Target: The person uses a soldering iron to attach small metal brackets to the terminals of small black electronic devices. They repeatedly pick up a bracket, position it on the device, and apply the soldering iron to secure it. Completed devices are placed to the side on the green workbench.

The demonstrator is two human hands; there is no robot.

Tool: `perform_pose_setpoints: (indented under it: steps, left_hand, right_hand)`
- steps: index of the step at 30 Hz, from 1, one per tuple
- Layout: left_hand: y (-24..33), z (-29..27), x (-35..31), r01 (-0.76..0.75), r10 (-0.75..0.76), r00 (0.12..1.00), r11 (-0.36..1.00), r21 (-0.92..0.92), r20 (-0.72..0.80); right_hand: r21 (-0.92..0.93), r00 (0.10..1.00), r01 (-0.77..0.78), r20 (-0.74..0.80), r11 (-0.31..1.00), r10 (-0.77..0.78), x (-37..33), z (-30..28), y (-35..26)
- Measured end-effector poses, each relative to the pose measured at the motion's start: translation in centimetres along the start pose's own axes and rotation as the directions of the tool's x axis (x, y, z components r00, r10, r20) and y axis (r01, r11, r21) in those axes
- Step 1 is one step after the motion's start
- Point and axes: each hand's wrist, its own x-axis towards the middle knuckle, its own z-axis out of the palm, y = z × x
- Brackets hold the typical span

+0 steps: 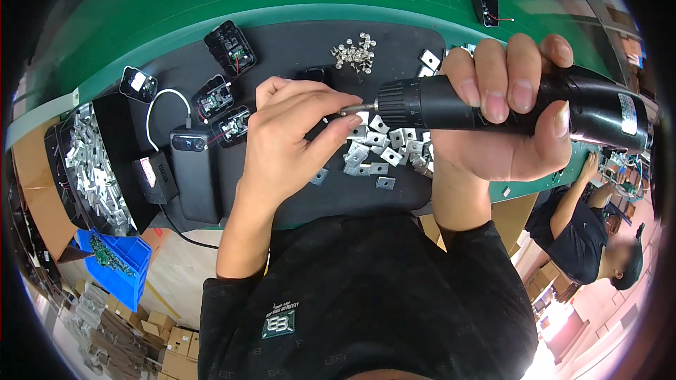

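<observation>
the right hand (503, 109) grips an electric screwdriver (440, 105) above the bench (338, 204), toward its right edge; the left hand (292, 127) pinches the bit (365, 107), whose very tip is hidden. best keep both steady and aligned, motor idle.

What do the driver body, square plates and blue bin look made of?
Driver body: likely hard plastic, matte to satin black; moulded-looking ribs on the collar.
Square plates: probably metal, silvery with bright reflections; steel or aluminium, can't tell.
Blue bin: likely plastic, judging by its uniform colour; finish hard to read.
</observation>
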Motion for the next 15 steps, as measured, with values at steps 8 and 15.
perform_pose_setpoints:
  steps: [8,15]
  left_hand:
    - [-0.14,-0.52,-0.07,-0.05,0.052,0.999,0.986,0.16,-0.006]
    - [-0.1,-0.51,0.05,-0.053,0.059,0.998,0.972,0.228,-0.016]
  right_hand:
    - [0.01,1.0,-0.016,0.022,1.0,0.015,-0.32,0.16,0.02]
    - [-0.026,0.999,-0.029,0.039,0.999,0.03,-0.5,0.03,0.37]
